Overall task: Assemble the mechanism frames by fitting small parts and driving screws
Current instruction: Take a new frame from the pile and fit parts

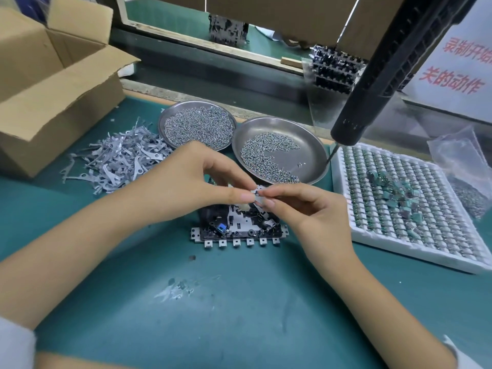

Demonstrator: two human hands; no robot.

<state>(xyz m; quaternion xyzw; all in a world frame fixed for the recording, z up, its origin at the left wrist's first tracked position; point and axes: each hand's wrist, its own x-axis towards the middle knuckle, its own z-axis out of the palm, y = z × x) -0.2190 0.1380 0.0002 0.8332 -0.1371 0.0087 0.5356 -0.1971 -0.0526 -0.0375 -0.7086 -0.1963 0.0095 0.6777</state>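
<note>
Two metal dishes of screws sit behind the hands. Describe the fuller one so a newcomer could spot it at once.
Start at the open cardboard box on the left of the green mat. Just right of it, behind the heap of grey metal strips, sits the fuller dish. Screws cover nearly its whole floor, whereas the neighbouring dish shows much bare metal.

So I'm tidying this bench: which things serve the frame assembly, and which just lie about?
In use:
mechanism frame
small part pinched by left hand and right hand
two screw dishes
metal levers
electric screwdriver
tray of components

Lying about:
cardboard box
plastic bag
</note>
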